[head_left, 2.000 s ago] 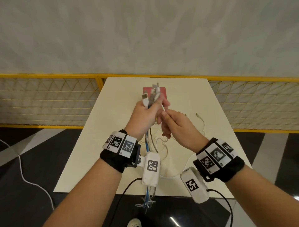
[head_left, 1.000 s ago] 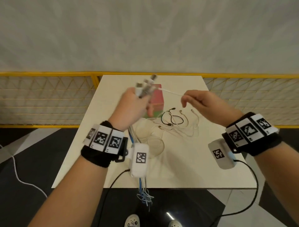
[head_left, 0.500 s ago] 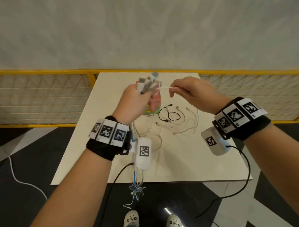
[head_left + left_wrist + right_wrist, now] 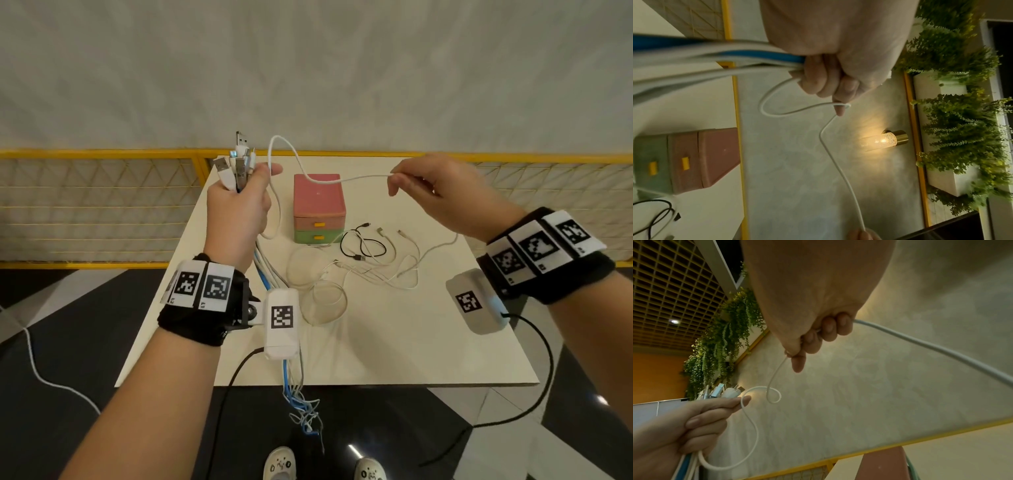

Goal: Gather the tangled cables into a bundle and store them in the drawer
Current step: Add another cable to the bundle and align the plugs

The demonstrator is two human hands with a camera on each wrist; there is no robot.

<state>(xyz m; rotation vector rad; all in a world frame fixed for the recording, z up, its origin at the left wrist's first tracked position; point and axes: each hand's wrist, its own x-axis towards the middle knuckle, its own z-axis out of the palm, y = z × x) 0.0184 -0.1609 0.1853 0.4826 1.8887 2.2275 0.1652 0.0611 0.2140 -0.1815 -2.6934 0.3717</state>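
Cream tabletop (image 4: 394, 342) carries closed drawer box (image 4: 319, 209), loose cables (image 4: 373, 260) beside. Left hand (image 4: 238, 212) grips bundle (image 4: 236, 168); right hand (image 4: 442, 195) pinches white cable (image 4: 342, 179). Step: gathering. Next: feed cable into left fist.

Both forearms bare, no sleeves; left hand (image 4: 236, 209) and right hand (image 4: 445, 195) ungloved. Black fabric wristband on the left wrist (image 4: 202, 308), carrying a row of white rectangular tags printed with black square-grid markers; matching black fabric wristband on the right wrist (image 4: 555, 274), three such tags visible. White rounded camera housing under the left wrist (image 4: 282, 323), one square marker on its face, on a black bracket, thin black cable trailing from its lower end; similar white housing under the right wrist (image 4: 478, 301), black cable looping away. Two white shoes with small dark markings (image 4: 279, 466) at the lower edge.
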